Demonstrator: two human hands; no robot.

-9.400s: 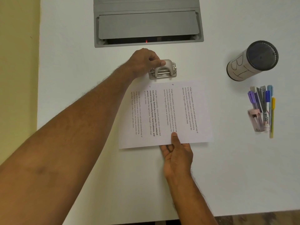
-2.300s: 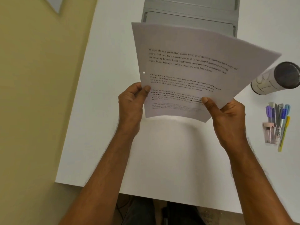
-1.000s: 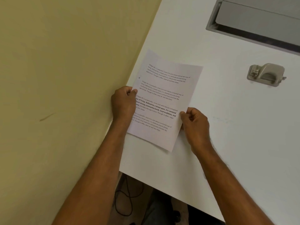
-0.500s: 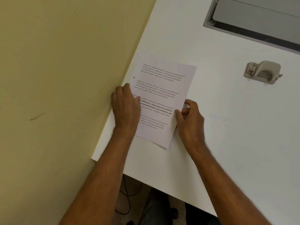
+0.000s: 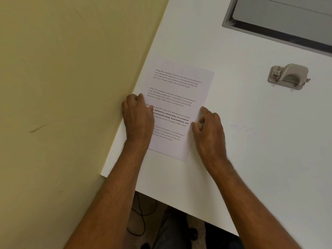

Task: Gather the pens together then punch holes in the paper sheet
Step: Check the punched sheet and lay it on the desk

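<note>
My left hand (image 5: 138, 117) lies palm down, fingers loosely curled, over the left edge of the printed paper sheet (image 5: 177, 106), pressing it flat without pinching it; my right hand (image 5: 210, 131) rests at the sheet's right edge, fingers spread, thumb and fingertips touching the paper. The sheet lies flat on the white table (image 5: 251, 150) close to its left edge, text facing up. The grey hole punch (image 5: 288, 76) sits well apart to the right, near a grey recessed panel (image 5: 280, 17) at the table's far side
</note>
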